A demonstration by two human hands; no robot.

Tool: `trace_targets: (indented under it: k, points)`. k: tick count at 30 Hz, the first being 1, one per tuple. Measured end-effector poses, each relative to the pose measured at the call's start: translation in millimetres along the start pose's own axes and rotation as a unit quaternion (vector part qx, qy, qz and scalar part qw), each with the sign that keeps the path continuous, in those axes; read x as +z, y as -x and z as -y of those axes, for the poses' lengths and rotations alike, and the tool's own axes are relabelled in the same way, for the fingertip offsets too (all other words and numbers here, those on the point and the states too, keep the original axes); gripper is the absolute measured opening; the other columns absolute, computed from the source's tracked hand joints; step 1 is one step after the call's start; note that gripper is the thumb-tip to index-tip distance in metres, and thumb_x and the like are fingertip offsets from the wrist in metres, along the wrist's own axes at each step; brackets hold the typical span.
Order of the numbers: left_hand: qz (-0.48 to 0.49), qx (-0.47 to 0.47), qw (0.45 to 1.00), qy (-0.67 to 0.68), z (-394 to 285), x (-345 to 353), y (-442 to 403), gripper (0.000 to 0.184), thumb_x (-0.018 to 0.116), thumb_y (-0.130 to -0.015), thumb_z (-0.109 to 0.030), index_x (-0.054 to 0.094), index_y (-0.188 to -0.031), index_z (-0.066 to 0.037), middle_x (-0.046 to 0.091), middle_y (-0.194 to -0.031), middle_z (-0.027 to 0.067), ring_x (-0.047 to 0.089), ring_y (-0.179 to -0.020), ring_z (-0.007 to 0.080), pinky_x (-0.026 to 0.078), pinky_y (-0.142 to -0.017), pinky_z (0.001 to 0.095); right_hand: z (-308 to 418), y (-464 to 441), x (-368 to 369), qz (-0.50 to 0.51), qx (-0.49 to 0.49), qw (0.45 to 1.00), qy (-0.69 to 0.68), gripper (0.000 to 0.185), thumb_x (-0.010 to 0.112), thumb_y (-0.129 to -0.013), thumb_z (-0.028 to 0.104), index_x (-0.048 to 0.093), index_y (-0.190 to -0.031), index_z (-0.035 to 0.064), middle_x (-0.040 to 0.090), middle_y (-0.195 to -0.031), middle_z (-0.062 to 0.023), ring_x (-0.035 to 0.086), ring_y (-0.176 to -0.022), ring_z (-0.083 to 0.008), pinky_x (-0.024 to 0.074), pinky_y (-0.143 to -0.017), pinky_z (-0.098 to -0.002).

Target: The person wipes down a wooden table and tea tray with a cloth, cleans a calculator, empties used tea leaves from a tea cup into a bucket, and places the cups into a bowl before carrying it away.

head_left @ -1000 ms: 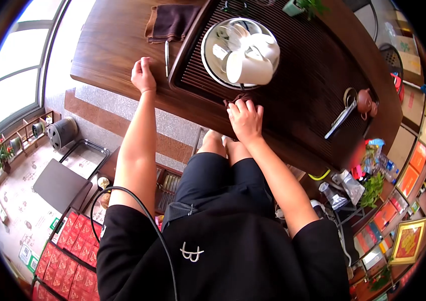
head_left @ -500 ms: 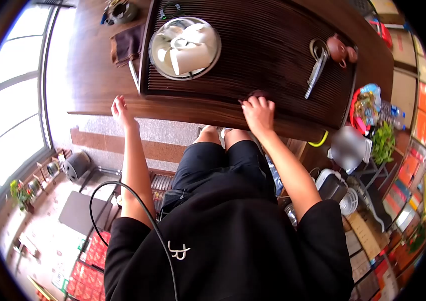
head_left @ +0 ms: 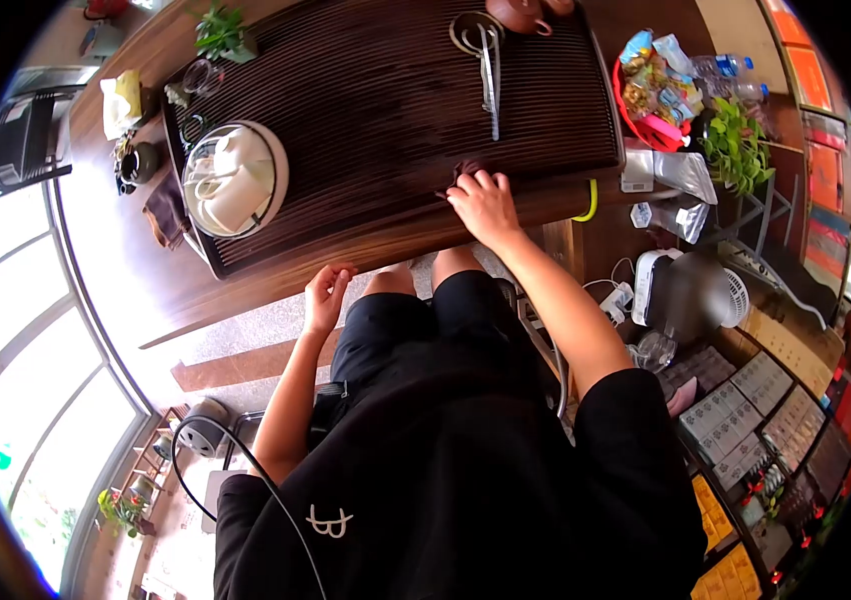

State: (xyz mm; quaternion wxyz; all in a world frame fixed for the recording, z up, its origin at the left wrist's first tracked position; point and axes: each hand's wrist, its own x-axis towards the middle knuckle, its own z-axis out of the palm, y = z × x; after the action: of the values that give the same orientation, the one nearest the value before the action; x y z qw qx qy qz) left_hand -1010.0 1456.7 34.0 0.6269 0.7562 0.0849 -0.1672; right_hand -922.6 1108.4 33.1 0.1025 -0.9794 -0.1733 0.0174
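My right hand (head_left: 485,207) is closed on a dark brown cloth (head_left: 463,174), which lies against the front part of the slatted tea tray (head_left: 375,130). Only part of the cloth shows beyond the fingers. My left hand (head_left: 325,298) hangs beside the table's front edge, fingers curled together, with nothing visible in it. On the tray's left side a round bowl (head_left: 278,165) holds white teaware (head_left: 240,190). Metal tongs (head_left: 491,90) lie towards the right, by a round strainer (head_left: 467,33) and a reddish-brown teapot (head_left: 518,14).
A red basket (head_left: 624,112) of wrapped snacks stands right of the tray, near plastic bottles (head_left: 723,66) and a leafy plant (head_left: 735,145). A folded brown cloth (head_left: 163,212) lies left of the bowl. A small potted plant (head_left: 225,35) is at the back.
The view has turned, and the tray and its things appear shifted left. My left hand has come closer to my legs. My right hand keeps hold of the cloth near the tray's front.
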Motion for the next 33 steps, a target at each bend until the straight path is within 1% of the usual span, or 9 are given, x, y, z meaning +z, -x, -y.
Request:
trace_targets:
  k: [2, 9, 16, 20, 22, 24, 28, 30, 33]
  points:
    - [0.072, 0.020, 0.989, -0.124, -17, 8, -9, 0.020, 0.058, -0.103, -0.014, 0.068, -0.110, 0.002, 0.073, -0.095, 0.0068, 0.065, -0.087, 0.0119, 0.051, -0.080, 0.0276, -41, 13, -4, 0.003, 0.010, 1.000, 0.025, 0.013, 0.067, -0.089, 0.028, 0.072, -0.095, 0.0177, 0.061, -0.100, 0.0019, 0.056, -0.101, -0.0200, 0.0416, -0.089, -0.0446]
    - [0.029, -0.051, 0.998, 0.022, -55, 58, -24, 0.022, 0.056, -0.104, -0.014, 0.065, -0.117, 0.002, 0.070, -0.109, 0.0063, 0.061, -0.100, 0.0091, 0.047, -0.092, 0.0251, -190, 58, -44, 0.033, 0.072, 0.992, 0.094, 0.013, 0.067, -0.088, 0.026, 0.073, -0.090, 0.0148, 0.062, -0.100, -0.0012, 0.056, -0.101, -0.0253, 0.0457, -0.084, -0.0440]
    - [0.108, -0.063, 0.980, -0.157, -74, 82, -8, 0.021, 0.061, -0.101, -0.014, 0.067, -0.115, 0.000, 0.073, -0.104, 0.0066, 0.066, -0.093, 0.0126, 0.052, -0.084, 0.0280, -264, 73, -40, 0.071, 0.110, 0.982, 0.136, 0.021, 0.064, -0.090, 0.025, 0.072, -0.080, 0.0078, 0.063, -0.102, -0.0054, 0.057, -0.099, -0.0291, 0.0474, -0.083, -0.0456]
    - [0.073, -0.078, 0.987, -0.122, -68, 85, 1, 0.026, 0.065, -0.098, -0.019, 0.069, -0.115, 0.000, 0.074, -0.102, 0.0140, 0.070, -0.092, 0.0196, 0.054, -0.083, 0.0326, -257, 69, -47, -0.001, 0.139, 0.985, 0.098, 0.026, 0.060, -0.095, 0.024, 0.069, -0.080, 0.0039, 0.063, -0.087, -0.0115, 0.060, -0.085, -0.0350, 0.0484, -0.075, -0.0471]
    - [0.066, -0.094, 0.987, -0.113, -67, 89, -2, 0.025, 0.063, -0.100, -0.015, 0.067, -0.119, 0.000, 0.074, -0.104, 0.0098, 0.069, -0.096, 0.0178, 0.053, -0.084, 0.0311, -237, 68, -58, -0.073, 0.203, 0.967, -0.137, 0.030, 0.058, -0.098, 0.025, 0.066, -0.084, 0.0002, 0.062, -0.084, -0.0134, 0.060, -0.082, -0.0373, 0.0476, -0.073, -0.0454]
    - [0.085, -0.073, 0.985, -0.131, -79, 97, -10, 0.028, 0.063, -0.099, -0.017, 0.066, -0.121, 0.001, 0.074, -0.108, 0.0116, 0.070, -0.099, 0.0193, 0.054, -0.086, 0.0316, -218, 67, -66, -0.021, 0.363, 0.855, -0.369, 0.032, 0.056, -0.102, 0.027, 0.068, -0.091, -0.0007, 0.070, -0.095, -0.0118, 0.067, -0.090, -0.0242, 0.0489, -0.081, -0.0365]
    - [0.160, -0.030, 0.984, -0.073, -126, 139, -40, 0.042, 0.070, -0.095, -0.022, 0.061, -0.129, 0.001, 0.067, -0.125, 0.0174, 0.066, -0.114, 0.0248, 0.052, -0.097, 0.0344, -158, 75, -88, -0.077, 0.395, 0.466, -0.788, 0.028, 0.056, -0.102, 0.024, 0.068, -0.113, 0.0009, 0.070, -0.115, -0.0066, 0.065, -0.106, -0.0193, 0.0479, -0.099, -0.0343]
    - [0.157, 0.162, 0.964, -0.144, -145, 166, -54, 0.060, 0.078, -0.087, -0.024, 0.055, -0.137, 0.000, 0.061, -0.135, 0.0193, 0.060, -0.125, 0.0278, 0.047, -0.106, 0.0365, -133, 75, -98, -0.027, 0.365, 0.375, -0.852, 0.028, 0.054, -0.103, 0.024, 0.065, -0.121, 0.0046, 0.068, -0.122, -0.0085, 0.063, -0.113, -0.0215, 0.0464, -0.105, -0.0390]
    - [0.282, 0.143, 0.946, -0.076, -160, 196, -60, 0.064, 0.085, -0.079, -0.021, 0.056, -0.133, 0.000, 0.064, -0.128, 0.0178, 0.060, -0.123, 0.0274, 0.046, -0.106, 0.0362, -90, 65, -136, 0.037, 0.342, 0.326, -0.881, 0.032, 0.051, -0.105, 0.028, 0.063, -0.126, 0.0075, 0.066, -0.127, -0.0064, 0.060, -0.119, -0.0227, 0.0423, -0.109, -0.0418]
